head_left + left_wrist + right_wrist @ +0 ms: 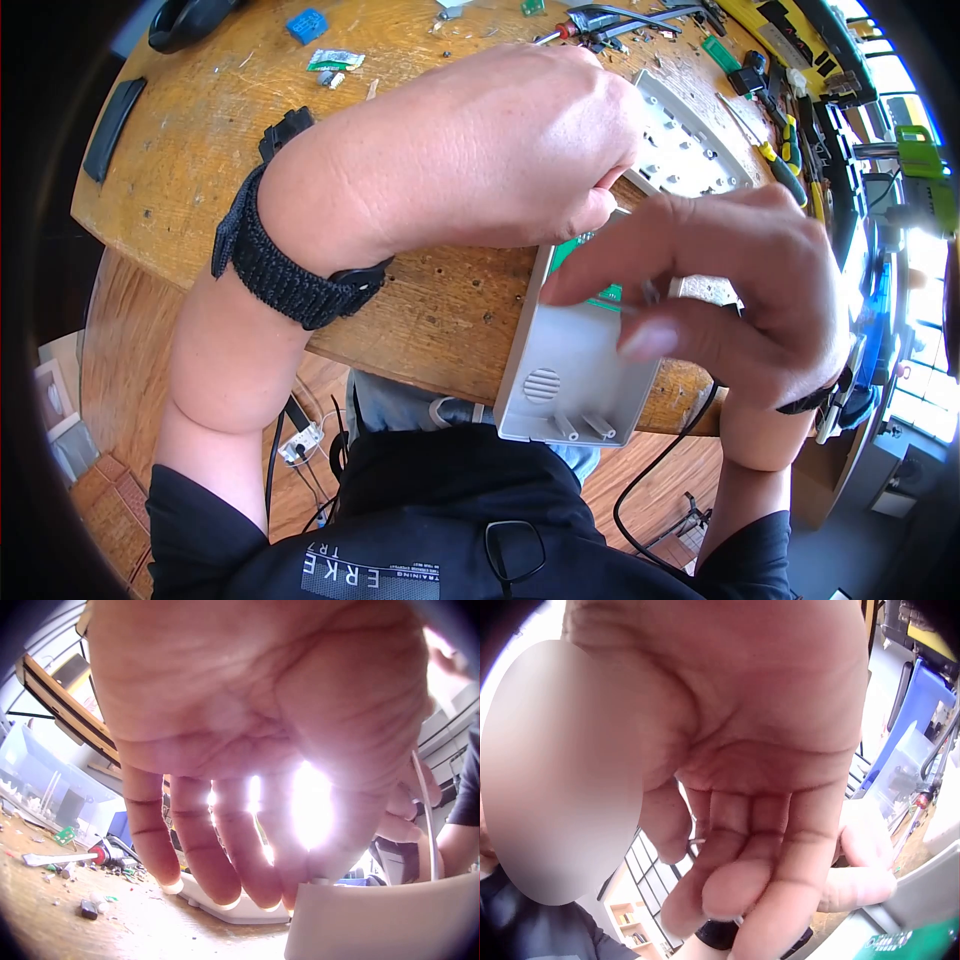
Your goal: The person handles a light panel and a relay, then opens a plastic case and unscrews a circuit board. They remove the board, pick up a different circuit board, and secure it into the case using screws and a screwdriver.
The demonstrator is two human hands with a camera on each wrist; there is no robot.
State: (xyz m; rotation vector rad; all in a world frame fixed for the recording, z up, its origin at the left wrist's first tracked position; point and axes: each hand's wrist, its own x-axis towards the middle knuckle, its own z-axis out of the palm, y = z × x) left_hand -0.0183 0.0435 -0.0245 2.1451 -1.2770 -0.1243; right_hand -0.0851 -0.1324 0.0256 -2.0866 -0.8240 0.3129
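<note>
A grey plastic casing (585,360) lies open side up at the table's front edge, a green circuit board (608,293) in its far part. My left hand (500,150) arches over its far left corner, thumb and index finger gripping the rim. In the left wrist view this corner of the casing (382,919) meets the fingertips. Over the casing's right side is my right hand (760,300), blurred, its fingers bent. A small silvery piece (652,292) shows between its thumb and fingers; I cannot tell what kind it is.
Behind the casing lies a pale plastic cover (690,150) with posts. A red-handled screwdriver (562,32), yellow-handled tools (785,165) and small scraps lie around the far right. A blue block (307,27) and a torn packet (335,62) are at the far left. A black cable (640,470) hangs in front.
</note>
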